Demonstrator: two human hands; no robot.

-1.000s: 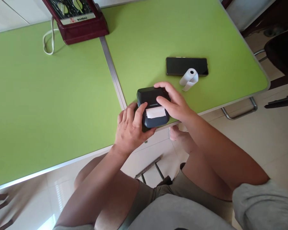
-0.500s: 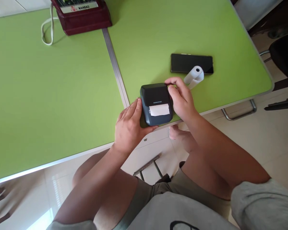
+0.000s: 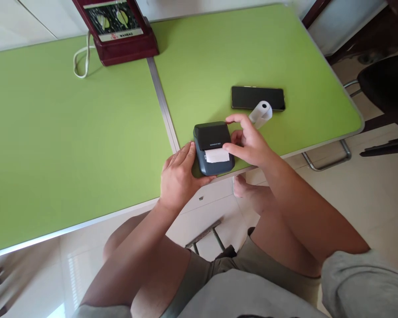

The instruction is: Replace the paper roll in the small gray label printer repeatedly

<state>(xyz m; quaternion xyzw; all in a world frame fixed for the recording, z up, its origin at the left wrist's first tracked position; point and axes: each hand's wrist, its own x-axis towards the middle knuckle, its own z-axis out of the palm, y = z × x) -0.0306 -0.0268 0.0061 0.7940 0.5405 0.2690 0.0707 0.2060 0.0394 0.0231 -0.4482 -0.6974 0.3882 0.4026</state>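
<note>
A small dark label printer (image 3: 215,169) rests near the front edge of the green table (image 3: 96,132). From its front slot a short strip of white paper (image 3: 217,155) sticks out. My left hand (image 3: 179,174) grips the printer's left side, fingers along that side and thumb at the front edge. My right hand (image 3: 250,141) is at the right side with fingers apart. Its thumb tip lies by the right end of the paper strip and its index finger reaches the back right corner. Behind it stands a partly unrolled white paper roll (image 3: 262,113).
A black phone (image 3: 252,97) lies flat behind the roll. Farther back is a dark red appliance (image 3: 129,53) with dials and a white cord (image 3: 86,55). A metal strip (image 3: 162,101) crosses the table. A black chair (image 3: 388,84) stands at the right.
My right thumb has moved from the printer's right side onto its top by the paper, and the fingers have spread. My left hand keeps its hold. The view has tilted slightly upward.
</note>
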